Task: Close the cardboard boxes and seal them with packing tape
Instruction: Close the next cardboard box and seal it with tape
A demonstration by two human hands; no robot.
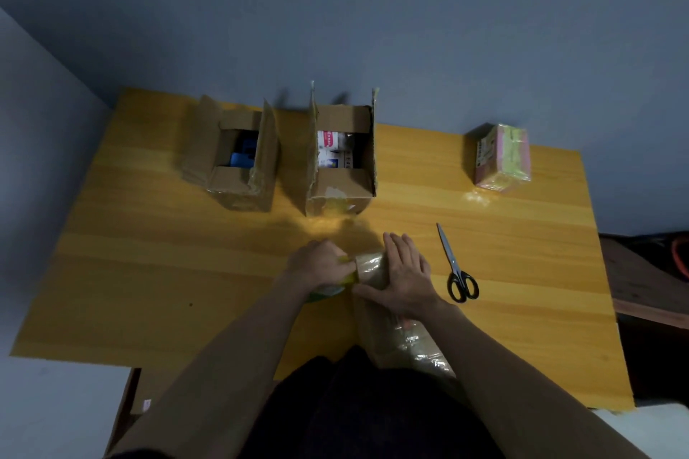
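at table edge: l hand (317, 263) grips tape roll (337, 285), r hand (404, 279) flat on box (395, 339).

You're looking down on a yellow wooden table (149, 272) pushed against a blue-grey wall (335, 11), dim light with a soft glare mid-table, and a dark brown bench (641, 283) at right

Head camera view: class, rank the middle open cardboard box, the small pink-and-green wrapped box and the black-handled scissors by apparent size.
1. Middle open cardboard box, largest.
2. Small pink-and-green wrapped box.
3. Black-handled scissors, slimmest, though about as long as that box and nearer the camera, so unsure.
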